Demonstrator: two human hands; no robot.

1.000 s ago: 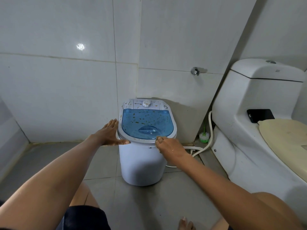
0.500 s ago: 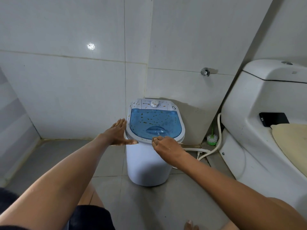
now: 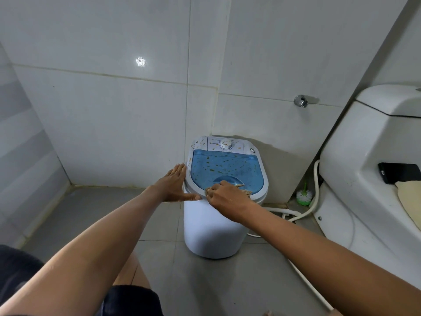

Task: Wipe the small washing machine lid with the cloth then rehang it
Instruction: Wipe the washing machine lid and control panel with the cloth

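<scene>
Brown-flecked blue lid shut; tan cloth on its front edge.

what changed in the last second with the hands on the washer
The right hand, gripping the cloth, slid left along the front edge of the blue lid, from near the front right to the front left corner beside the left thumb. The left hand stayed flat against the washer's left side. The brown specks on the lid look unchanged; the washer did not shift.

lid: translucent blue, brown flecks
washer body: white
cloth: tan
floor: grey tiles
brush: green
</scene>
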